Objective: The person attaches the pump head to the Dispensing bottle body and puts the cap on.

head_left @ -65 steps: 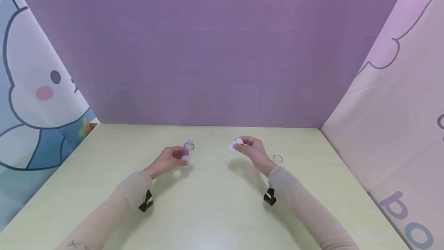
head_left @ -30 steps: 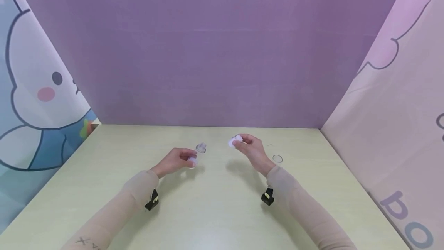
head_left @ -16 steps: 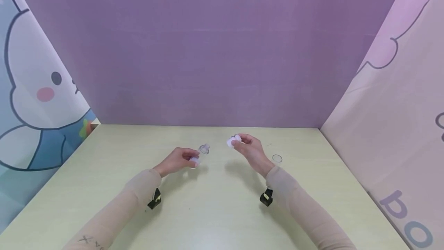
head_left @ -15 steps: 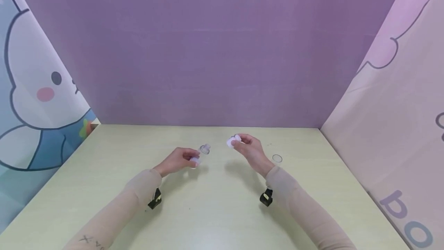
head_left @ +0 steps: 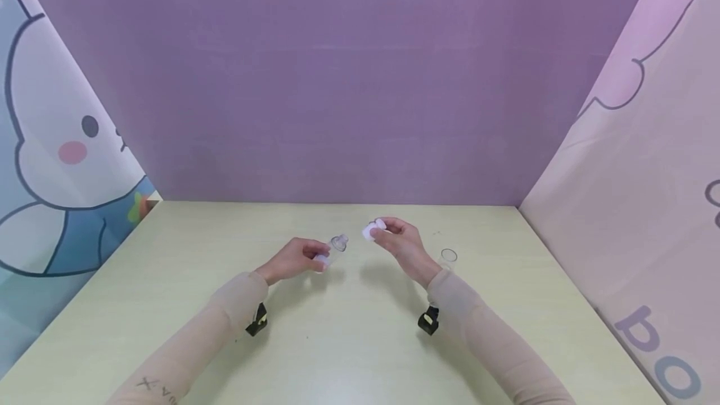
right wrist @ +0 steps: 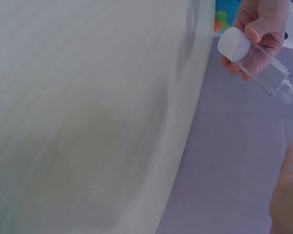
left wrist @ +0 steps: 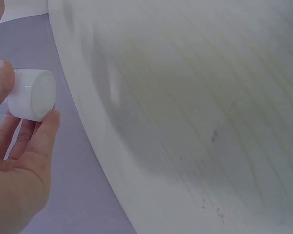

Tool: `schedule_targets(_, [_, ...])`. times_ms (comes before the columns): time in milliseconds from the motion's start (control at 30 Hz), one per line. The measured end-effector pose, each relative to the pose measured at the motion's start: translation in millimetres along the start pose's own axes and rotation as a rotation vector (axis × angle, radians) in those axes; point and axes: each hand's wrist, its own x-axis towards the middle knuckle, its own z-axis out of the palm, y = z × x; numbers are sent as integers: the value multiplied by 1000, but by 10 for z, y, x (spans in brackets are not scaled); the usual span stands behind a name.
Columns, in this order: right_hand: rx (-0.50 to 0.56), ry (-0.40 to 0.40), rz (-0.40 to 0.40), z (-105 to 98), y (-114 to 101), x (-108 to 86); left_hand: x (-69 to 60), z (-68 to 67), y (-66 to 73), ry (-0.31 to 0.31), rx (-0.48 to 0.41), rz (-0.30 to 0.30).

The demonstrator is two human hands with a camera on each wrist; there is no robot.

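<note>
In the head view my left hand (head_left: 294, 259) grips a small clear bottle (head_left: 332, 252) with a white base, tilted so its neck points up and right. The right wrist view shows the bottle's clear body (right wrist: 263, 70), its narrow neck and the white base (right wrist: 232, 44) more plainly. My right hand (head_left: 402, 246) pinches a small white piece (head_left: 371, 229) between thumb and fingers, a short way right of the bottle's neck and apart from it. That piece looks like a bottle's pump head, but it is too small to be certain.
Behind the right wrist, a clear open-topped cap or cup (head_left: 448, 257) stands on the pale tabletop (head_left: 349, 355). A purple panel (head_left: 349, 111) rises at the table's far edge. Printed panels flank both sides.
My left hand has moved right with the bottle, whose neck now leans further right. My right hand has shifted slightly left with the white piece. The gap between the two has narrowed.
</note>
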Motion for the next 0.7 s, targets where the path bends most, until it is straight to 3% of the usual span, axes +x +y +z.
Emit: schedule_targets(700, [19,-9,-54,156,82,13,18,53,65,-22,-4,16])
